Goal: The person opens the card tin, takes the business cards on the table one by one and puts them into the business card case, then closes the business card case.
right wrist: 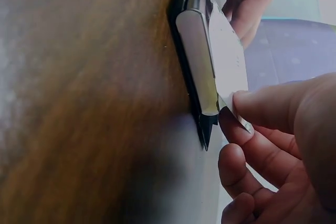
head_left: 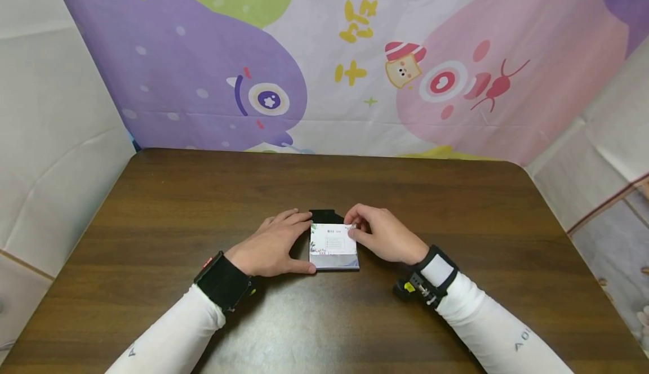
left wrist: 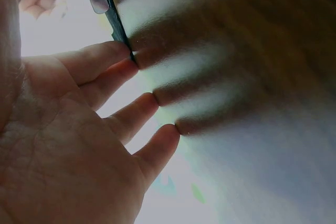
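Observation:
In the head view a small flat card case [head_left: 336,262] lies at the middle of the table, with its black flap [head_left: 323,216] folded back on the far side. A white card [head_left: 329,237] with small print and floral corners lies over its top. My right hand [head_left: 383,234] pinches the card's far right corner between thumb and forefinger; in the right wrist view the card [right wrist: 229,61] tilts up off the case's thick edge. The left hand [head_left: 271,243] rests along the left side, its thumb at the near left corner and its fingers extended.
The brown wooden table [head_left: 203,194] surrounds the case on all sides. Behind its far edge hangs a cartoon-printed cloth [head_left: 329,98]. White cloth [head_left: 66,109] hangs at the left, with more at the right.

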`<action>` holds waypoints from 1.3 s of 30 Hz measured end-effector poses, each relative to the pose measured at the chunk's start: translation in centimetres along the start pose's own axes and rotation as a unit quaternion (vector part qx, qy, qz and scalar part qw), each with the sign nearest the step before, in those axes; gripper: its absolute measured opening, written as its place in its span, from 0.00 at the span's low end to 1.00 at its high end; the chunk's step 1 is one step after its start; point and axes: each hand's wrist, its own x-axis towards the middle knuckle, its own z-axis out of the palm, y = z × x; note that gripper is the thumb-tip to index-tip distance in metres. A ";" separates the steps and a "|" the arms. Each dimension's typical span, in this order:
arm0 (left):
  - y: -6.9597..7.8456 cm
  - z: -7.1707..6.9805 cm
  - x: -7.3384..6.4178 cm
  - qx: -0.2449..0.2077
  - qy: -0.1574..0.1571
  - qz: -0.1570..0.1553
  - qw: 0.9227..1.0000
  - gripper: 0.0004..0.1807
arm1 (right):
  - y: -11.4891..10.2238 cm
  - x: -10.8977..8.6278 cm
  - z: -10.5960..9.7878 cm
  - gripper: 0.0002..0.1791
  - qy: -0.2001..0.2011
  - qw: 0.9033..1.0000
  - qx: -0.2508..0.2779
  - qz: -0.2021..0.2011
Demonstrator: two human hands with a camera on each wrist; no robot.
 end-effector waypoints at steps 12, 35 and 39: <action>-0.1 0.1 0.0 -0.001 -0.001 0.002 1.000 0.53 | 0.0 -0.6 0.2 0.08 -0.009 1.000 -0.009 -0.004; -0.1 -0.1 0.1 0.006 0.005 0.009 1.000 0.54 | -0.3 -1.2 0.4 0.08 -0.022 0.999 -0.030 -0.016; 0.0 -0.1 0.1 0.007 0.005 0.010 1.000 0.54 | -0.3 -1.2 0.4 0.09 -0.025 0.999 -0.034 -0.019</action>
